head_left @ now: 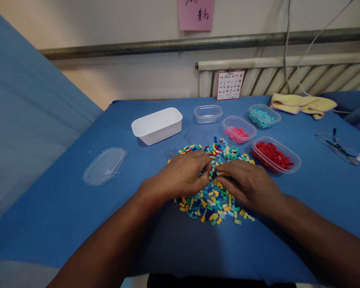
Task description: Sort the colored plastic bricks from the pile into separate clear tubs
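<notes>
A spread heap of tiny toy bricks (pixel 216 200) in yellow, blue, teal, green, white and a few reds lies on the blue-covered table (pixel 156 240). My left hand (pixel 187 174) rests over the left part of the heap, its fingers curled in. Whatever it holds, if anything, is hidden. From the right, my right hand (pixel 249 182) reaches over the bricks with thumb and forefinger apart; no held brick shows. Just right of the heap stands a clear tub of red bricks (pixel 274 156). Behind it are tubs of pink bricks (pixel 240 134) and turquoise bricks (pixel 261 117).
At the back stand a white bin (pixel 157 126) and a clear tub (pixel 208 115) with nothing visible inside. Clear lids (pixel 105 166) lie stacked on the left. A yellow cloth (pixel 301 105) and eyeglasses (pixel 339 148) are on the right. A picture card (pixel 230 85) hangs at the radiator.
</notes>
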Action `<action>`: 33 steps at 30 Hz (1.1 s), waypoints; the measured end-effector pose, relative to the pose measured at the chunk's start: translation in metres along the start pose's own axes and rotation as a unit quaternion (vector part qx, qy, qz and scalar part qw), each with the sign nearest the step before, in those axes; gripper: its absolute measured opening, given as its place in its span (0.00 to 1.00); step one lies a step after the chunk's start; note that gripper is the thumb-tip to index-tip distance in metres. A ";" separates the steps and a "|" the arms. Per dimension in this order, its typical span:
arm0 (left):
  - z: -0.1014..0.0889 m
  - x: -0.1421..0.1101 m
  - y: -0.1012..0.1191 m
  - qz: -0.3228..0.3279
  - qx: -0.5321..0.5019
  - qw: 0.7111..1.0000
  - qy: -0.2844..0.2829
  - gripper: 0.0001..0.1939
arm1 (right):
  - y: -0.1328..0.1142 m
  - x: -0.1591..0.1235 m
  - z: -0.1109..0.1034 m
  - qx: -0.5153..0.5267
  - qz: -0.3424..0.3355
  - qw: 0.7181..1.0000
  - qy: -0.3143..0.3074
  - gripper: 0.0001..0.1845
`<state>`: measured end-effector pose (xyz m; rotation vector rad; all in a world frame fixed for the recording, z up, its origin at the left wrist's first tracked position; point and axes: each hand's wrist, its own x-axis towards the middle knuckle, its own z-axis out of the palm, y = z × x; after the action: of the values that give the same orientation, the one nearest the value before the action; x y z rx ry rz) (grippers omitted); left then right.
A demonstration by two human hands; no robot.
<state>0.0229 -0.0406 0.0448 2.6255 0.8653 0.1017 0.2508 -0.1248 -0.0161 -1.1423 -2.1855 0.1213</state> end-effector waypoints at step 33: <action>0.024 0.007 -0.004 -0.007 -0.243 0.958 0.156 0.11 | 0.011 0.006 -0.014 0.280 0.261 0.912 0.147 0.08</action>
<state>0.0306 -0.0415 0.0211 2.1682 0.8276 0.6528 0.2644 -0.1162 -0.0061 -1.2649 -1.3974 0.7115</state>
